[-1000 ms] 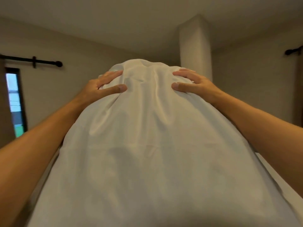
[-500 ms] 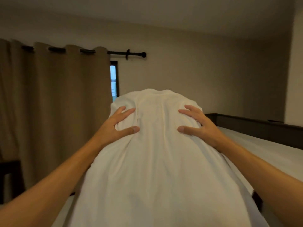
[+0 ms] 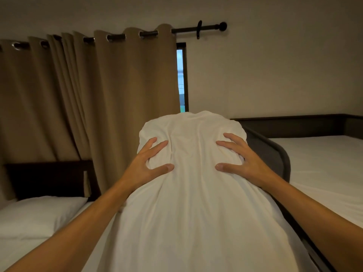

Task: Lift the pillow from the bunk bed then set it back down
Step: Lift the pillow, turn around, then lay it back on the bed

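Observation:
A large white pillow (image 3: 193,203) fills the middle of the view, held up in the air and stretching away from me. My left hand (image 3: 146,165) grips its far left side with fingers pressed into the fabric. My right hand (image 3: 240,160) grips the far right side the same way. The bunk bed's white mattress (image 3: 324,173) lies to the right behind a dark rounded rail (image 3: 279,156). The pillow's near end runs out of the bottom of the frame.
A second white pillow (image 3: 33,216) lies on a lower bed at the left, against a dark headboard (image 3: 47,178). Brown curtains (image 3: 88,99) hang from a black rod (image 3: 196,30) over a narrow window strip (image 3: 181,79).
The view has tilted down from the ceiling toward the beds. The pillow and both hands have dropped lower in the frame, with the grip unchanged.

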A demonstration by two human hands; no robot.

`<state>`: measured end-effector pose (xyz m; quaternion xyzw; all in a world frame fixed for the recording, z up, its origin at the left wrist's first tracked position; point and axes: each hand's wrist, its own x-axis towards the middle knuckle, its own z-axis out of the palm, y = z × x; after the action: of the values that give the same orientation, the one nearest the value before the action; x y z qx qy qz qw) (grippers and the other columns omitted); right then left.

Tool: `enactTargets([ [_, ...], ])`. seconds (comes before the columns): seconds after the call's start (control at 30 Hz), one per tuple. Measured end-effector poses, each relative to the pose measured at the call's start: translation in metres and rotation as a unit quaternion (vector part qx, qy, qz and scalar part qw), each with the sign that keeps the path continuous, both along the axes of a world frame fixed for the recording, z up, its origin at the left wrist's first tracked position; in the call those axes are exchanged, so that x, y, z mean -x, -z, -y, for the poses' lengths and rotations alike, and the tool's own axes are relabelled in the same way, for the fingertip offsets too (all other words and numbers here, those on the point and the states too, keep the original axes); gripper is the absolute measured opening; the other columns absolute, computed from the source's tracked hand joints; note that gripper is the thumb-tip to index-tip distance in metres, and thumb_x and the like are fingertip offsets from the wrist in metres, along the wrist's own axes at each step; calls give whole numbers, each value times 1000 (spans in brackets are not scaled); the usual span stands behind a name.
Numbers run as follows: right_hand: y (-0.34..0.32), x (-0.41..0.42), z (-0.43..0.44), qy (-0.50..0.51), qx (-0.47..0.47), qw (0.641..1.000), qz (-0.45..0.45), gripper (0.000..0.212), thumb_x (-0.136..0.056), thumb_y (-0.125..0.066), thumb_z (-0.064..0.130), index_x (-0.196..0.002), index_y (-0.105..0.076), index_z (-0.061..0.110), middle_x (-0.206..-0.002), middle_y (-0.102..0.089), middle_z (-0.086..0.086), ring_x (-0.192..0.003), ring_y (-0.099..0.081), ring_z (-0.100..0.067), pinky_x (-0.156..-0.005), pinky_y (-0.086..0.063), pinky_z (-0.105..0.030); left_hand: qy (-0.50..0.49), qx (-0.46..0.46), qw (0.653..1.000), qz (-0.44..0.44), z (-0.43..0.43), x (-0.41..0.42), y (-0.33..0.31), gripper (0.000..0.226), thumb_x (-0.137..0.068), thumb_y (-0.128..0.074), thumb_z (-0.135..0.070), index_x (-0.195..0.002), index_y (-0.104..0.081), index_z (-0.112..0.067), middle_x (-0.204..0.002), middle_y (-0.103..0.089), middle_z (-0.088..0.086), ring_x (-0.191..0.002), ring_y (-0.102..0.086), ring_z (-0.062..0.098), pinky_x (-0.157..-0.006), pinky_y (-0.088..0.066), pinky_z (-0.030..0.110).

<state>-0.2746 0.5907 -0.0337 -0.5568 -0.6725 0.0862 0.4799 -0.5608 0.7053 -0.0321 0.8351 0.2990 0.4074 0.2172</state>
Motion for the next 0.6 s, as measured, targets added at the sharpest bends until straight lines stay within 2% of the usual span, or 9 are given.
enactTargets([
  [0.2, 1, -18, -30, -20, -1, 1000, -2, 74, -67, -76, 47, -135, -50, 37, -153, -27, 18, -135, -31, -5, -108, -27, -30, -31, 0, 1000, 3, -17, -11, 4, 77, -67, -69, -60, -138, -41, -48, -157, -20, -21, -134, -20, -4, -108, -20, 27],
  [0.33, -4, -24, -44, -29, -11, 1000, -4, 74, -67, -76, 47, -135, -50, 36, -153, -27, 17, -134, -31, -4, -103, -27, -26, -34, -9, 999, 8, -29, -17, -3, 75, -70, -71, -54, -138, -41, -45, -157, -20, -20, -133, -19, -5, -108, -20, 26],
  [0.5, -15, -28, -64, -20, -24, 999, 7, 73, -68, -76, 45, -135, -50, 37, -152, -27, 19, -131, -31, -2, -101, -26, -26, -35, -25, 999, 15, -53, -23, -11, 78, -68, -69, -56, -140, -41, -43, -158, -20, -18, -135, -19, -3, -110, -20, 29],
  [0.6, -19, -28, -80, -9, -27, 1000, 14, 73, -66, -76, 47, -134, -50, 38, -151, -28, 20, -131, -31, -1, -101, -26, -24, -22, -24, 999, 26, -74, -25, -11, 78, -65, -68, -62, -137, -40, -48, -157, -20, -20, -135, -21, -3, -109, -21, 28],
])
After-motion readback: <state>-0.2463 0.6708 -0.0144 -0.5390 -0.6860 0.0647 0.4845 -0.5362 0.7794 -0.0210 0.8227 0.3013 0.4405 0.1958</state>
